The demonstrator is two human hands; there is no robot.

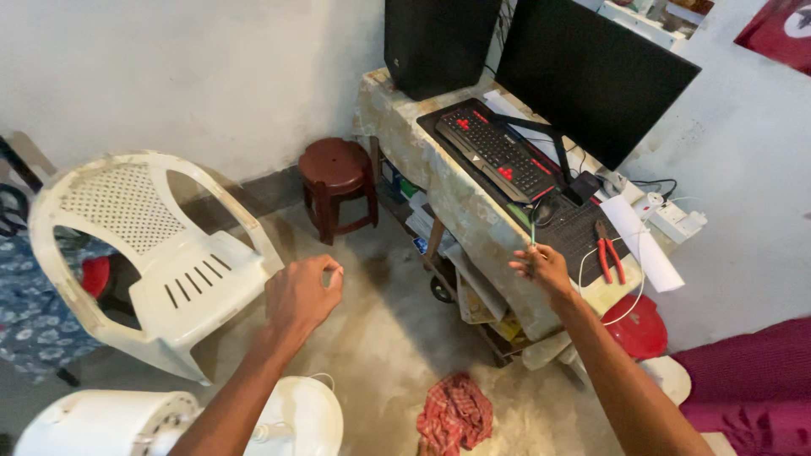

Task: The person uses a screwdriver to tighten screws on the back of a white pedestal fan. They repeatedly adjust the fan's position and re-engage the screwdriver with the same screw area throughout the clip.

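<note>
1. My left hand [300, 295] hung over the floor [380, 329], between the chair [160, 262] and the desk [439, 177]. Its grip was pinched together, thumb to forefinger, on sth tiny and pale; I couldn't tell what it was.
2. My right hand [541, 268] sat at the desk's front edge, grip clamped on a thin green tool [532, 230] that stuck up from the fingers. Too thin to say what sort.
3. Green tool's tip reached up near the bottom end of the keyboard [498, 152] and the mouse [547, 207]; couldn't tell if it touched anything.
4. A white wire [635, 295] looped just right of the right hand, over the desk's corner.
5. Red-handled pliers [608, 252] lay on the black mat [579, 236], just right of that hand, not touched.
6. A white paper roll [642, 245] lay beside the pliers; a white power strip [676, 221] further back by the wall.
7. Keyboard was black w/ red keys, lying on the mat in front of the dark monitor [591, 72]. A black speaker [435, 42] stood left of the monitor.
8. Brown stool [338, 181] stood by the wall, left of the desk.
9. Below the left arm: a white fan [291, 414], lying on the floor.
10. Red checked cloth [456, 414] lay crumpled on the floor between both arms.
11. A red lid [638, 325] showed under the desk's right end.
</note>
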